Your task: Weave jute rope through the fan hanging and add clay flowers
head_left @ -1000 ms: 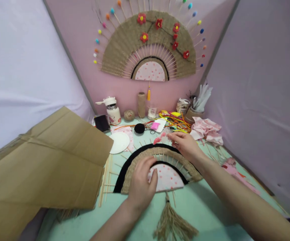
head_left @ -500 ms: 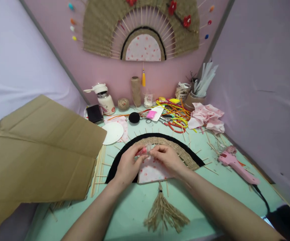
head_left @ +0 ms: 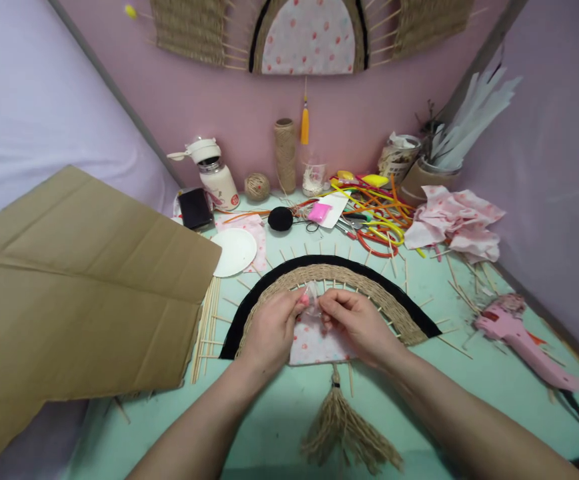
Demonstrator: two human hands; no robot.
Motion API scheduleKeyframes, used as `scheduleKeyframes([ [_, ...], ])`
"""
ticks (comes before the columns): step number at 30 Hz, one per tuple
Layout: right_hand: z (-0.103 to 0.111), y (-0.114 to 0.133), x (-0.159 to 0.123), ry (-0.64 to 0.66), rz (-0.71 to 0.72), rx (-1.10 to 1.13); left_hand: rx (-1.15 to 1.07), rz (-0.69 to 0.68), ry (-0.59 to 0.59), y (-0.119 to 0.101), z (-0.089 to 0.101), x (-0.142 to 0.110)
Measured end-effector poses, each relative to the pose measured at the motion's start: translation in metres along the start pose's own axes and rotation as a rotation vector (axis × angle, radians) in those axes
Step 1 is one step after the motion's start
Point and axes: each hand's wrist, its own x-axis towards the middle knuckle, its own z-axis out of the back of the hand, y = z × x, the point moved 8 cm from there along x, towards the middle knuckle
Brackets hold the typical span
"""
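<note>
Above a half-round woven fan with a black border, both hands meet around a small clear plastic wrapper with something pink-red in it. My left hand is closed on the wrapper, a bit of pink-red showing at its fingertips. From the other side, my right hand pinches at the wrapper's edge. Beneath them lies the fan's white fabric centre with pink dots, partly covered by the hands. A jute tassel hangs off the fan's straight lower edge onto the table.
A cardboard sheet rises at left. A pink glue gun lies at right beside loose sticks. Farther back are crumpled dotted fabric, a pink packet, red-handled scissors, black yarn, a twine roll and a bottle.
The camera view has tilted down and shifted, so the wall fan sits higher in the picture. Both hands stay at the wrapper, and more of the clear plastic shows between them.
</note>
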Motion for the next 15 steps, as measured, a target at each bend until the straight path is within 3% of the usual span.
scheduleKeyframes([
  [7, 0.010, 0.014, -0.003, -0.148, 0.135, -0.264, 0.064, -0.038, -0.062, -0.004, 0.002, -0.001],
  [12, 0.022, 0.032, -0.011, -0.315, 0.308, -0.379, 0.226, -0.055, -0.374, -0.014, 0.029, -0.011],
  [15, 0.012, 0.040, -0.018, -0.271, 0.423, -0.444, 0.187, -0.138, -0.214, -0.025, 0.015, -0.011],
])
